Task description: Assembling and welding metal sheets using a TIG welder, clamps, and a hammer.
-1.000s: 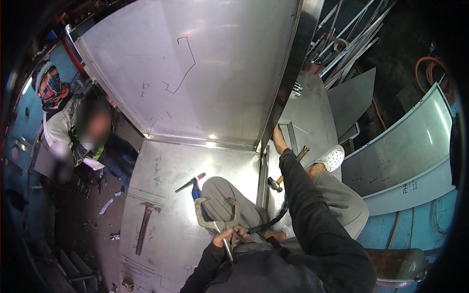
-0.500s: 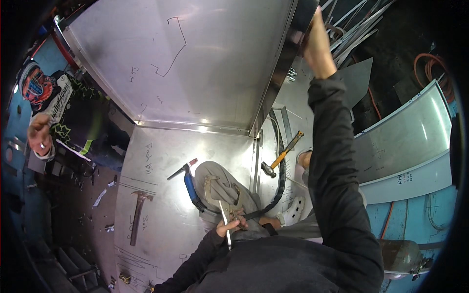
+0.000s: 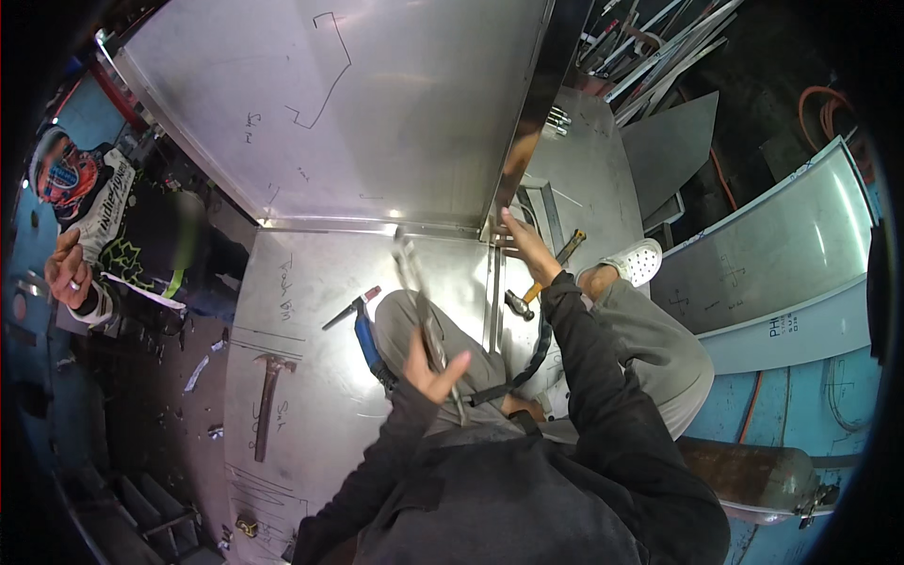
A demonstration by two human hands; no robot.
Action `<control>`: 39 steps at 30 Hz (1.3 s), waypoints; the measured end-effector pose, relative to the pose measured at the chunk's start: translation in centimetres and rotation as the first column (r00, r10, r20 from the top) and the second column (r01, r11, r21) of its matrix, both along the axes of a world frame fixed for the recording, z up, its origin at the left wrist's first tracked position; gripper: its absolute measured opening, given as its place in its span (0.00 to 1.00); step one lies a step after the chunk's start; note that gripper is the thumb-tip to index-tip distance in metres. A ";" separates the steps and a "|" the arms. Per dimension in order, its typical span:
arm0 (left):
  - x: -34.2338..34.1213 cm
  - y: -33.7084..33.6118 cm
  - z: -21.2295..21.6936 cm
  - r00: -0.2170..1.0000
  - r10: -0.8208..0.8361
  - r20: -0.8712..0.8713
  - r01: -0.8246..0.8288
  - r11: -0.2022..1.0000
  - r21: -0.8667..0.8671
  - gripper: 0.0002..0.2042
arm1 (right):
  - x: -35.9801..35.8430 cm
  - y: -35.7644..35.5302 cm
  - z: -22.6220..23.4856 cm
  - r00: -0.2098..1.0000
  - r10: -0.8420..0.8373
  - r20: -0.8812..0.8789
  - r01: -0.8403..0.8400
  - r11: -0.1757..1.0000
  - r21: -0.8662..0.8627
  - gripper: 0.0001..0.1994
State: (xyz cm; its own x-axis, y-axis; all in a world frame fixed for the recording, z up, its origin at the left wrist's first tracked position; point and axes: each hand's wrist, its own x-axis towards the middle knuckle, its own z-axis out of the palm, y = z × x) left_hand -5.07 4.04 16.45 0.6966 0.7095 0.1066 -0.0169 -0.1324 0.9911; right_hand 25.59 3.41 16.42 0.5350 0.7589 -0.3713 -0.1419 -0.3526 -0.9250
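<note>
The left hand [image 3: 431,374] grasps a blurred metal clamp [image 3: 427,315] above the left knee [image 3: 400,318], thumb standing apart from it. The right hand [image 3: 533,250] is released, fingers extended beside the lower right corner of the upright metal sheet [image 3: 395,122]; contact cannot be told. A loose left grip could let the clamp drop onto the blue-handled torch [image 3: 367,346], which lies on the desk [image 3: 330,438] beside the knee. The sheet's edge could cut fingers sliding along it, and the black cable [image 3: 532,367] could snag the clamp. A brown hammer [image 3: 267,410] lies near the desk's left edge; the widest room for moving is between it and the torch. A yellow-handled hammer [image 3: 569,250] narrows the space beside the right wrist.
</note>
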 end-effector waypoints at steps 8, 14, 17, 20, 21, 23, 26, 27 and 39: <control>10.0 6.5 6.1 0.891 0.398 -0.220 -0.139 0.699 0.702 0.41 | -6.2 -0.7 4.8 0.717 0.522 -0.462 -0.060 0.707 0.705 0.28; 15.0 5.2 3.7 0.876 0.393 -0.280 -0.058 0.662 0.747 0.38 | -4.3 -2.7 3.6 0.879 0.287 -0.379 0.081 0.695 0.715 0.28; 16.7 4.3 2.6 0.886 0.355 -0.300 -0.010 0.660 0.751 0.36 | -3.1 -2.3 3.1 0.950 -0.060 -0.305 0.227 0.805 0.548 0.20; 17.7 4.1 2.3 0.858 0.310 -0.409 0.042 0.752 0.658 0.39 | -2.2 -1.8 2.7 0.967 -0.102 -0.232 0.214 0.819 0.533 0.20; 17.7 4.1 2.2 0.866 0.276 -0.418 0.059 0.772 0.633 0.41 | -1.9 -1.6 2.6 0.962 -0.155 -0.224 0.251 0.824 0.508 0.20; 17.1 4.4 1.9 0.824 0.308 -0.475 0.091 0.756 0.648 0.47 | -1.5 -1.0 2.2 0.950 -0.173 -0.260 0.284 0.824 0.490 0.19; 15.1 4.5 1.0 0.758 0.315 -0.572 0.210 0.711 0.671 0.56 | -1.4 -0.2 1.3 0.912 -0.214 -0.348 0.368 0.803 0.468 0.18; 14.5 4.5 0.7 0.664 0.280 -0.693 0.350 0.703 0.620 0.59 | -1.5 0.0 1.0 0.881 -0.258 -0.397 0.429 0.788 0.441 0.17; 14.6 3.3 -1.5 0.737 0.301 -0.605 0.172 0.783 0.598 0.61 | -3.0 0.5 -0.3 0.904 -0.216 -0.368 0.374 0.815 0.442 0.18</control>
State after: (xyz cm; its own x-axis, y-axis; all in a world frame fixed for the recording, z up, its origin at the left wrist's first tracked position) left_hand 9.55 7.32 14.97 0.7046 0.7071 0.0587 0.6130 -0.6484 0.4515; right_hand 22.58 3.92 16.07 0.6918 0.7029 -0.1655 -0.4498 0.2401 -0.8603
